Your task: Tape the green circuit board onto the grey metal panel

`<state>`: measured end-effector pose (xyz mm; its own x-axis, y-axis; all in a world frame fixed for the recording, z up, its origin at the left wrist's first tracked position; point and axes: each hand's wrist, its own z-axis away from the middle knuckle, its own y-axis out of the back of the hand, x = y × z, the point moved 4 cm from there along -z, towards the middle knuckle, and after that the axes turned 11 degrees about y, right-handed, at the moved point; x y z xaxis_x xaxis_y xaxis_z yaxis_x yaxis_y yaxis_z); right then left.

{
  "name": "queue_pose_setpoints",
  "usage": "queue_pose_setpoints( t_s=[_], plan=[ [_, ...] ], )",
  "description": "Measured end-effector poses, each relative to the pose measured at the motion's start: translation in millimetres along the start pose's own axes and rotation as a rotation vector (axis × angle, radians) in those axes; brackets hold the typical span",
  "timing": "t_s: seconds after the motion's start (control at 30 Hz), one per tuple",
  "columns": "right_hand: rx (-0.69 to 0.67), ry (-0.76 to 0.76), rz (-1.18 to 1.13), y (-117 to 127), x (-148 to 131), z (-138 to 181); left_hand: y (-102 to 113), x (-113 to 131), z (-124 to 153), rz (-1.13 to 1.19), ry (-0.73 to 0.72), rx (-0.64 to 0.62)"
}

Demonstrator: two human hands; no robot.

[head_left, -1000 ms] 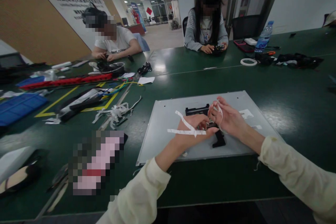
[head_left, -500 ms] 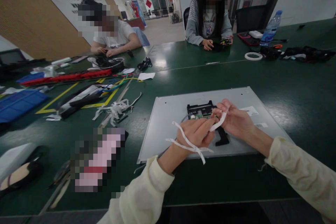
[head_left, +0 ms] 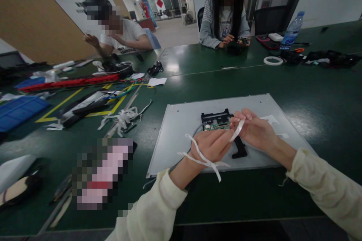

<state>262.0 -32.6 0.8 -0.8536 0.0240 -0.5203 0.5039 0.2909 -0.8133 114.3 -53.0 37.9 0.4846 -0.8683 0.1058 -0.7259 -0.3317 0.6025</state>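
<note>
A short strip of white tape point(head_left: 238, 131) is stretched between my two hands above the panel. My left hand point(head_left: 210, 145) pinches its lower end, and my right hand point(head_left: 256, 130) has the upper end between thumb and fingers. Two more white strips point(head_left: 204, 155) cling crosswise to the back of my left hand and wrist. Beneath both hands lies a flat light-grey panel point(head_left: 177, 131). On it sits a black plastic frame point(head_left: 216, 113) with a green circuit board point(head_left: 216, 126), partly hidden by my fingers. A black bracket point(head_left: 240, 150) shows below my right hand.
To the left lie a heap of white strips point(head_left: 126, 118), a blurred-out pink phone-shaped thing point(head_left: 109, 169) and a blue tray point(head_left: 22, 109). A tape roll point(head_left: 273, 60) and a water bottle point(head_left: 292, 30) stand farther back right. Two people sit across the green table point(head_left: 198, 79).
My hands stay nearly in place, with the white tape strip still between them and shifted only slightly. Across the table, the person on the left has raised both hands.
</note>
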Motion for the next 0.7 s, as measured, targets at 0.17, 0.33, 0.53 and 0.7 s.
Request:
queue_pose_setpoints(
  t_s=[0.17, 0.33, 0.53, 0.7],
  plan=[
    [-0.021, -0.035, 0.070, 0.0, 4.4, 1.7, 1.4, -1.9, -2.6, -0.028, 0.019, 0.007],
    [-0.069, -0.094, 0.138, 0.1, 11.3, 4.1, 1.2, -3.1, -4.9, 0.008, 0.070, -0.059],
    [-0.063, -0.089, 0.218, 1.9, 13.2, 4.2, -3.7, -4.0, -2.7, -0.040, 0.091, -0.060],
    [-0.044, -0.101, 0.266, 1.9, 13.4, 4.9, -4.5, -3.7, -2.3, -0.040, 0.070, -0.030]
  ],
)
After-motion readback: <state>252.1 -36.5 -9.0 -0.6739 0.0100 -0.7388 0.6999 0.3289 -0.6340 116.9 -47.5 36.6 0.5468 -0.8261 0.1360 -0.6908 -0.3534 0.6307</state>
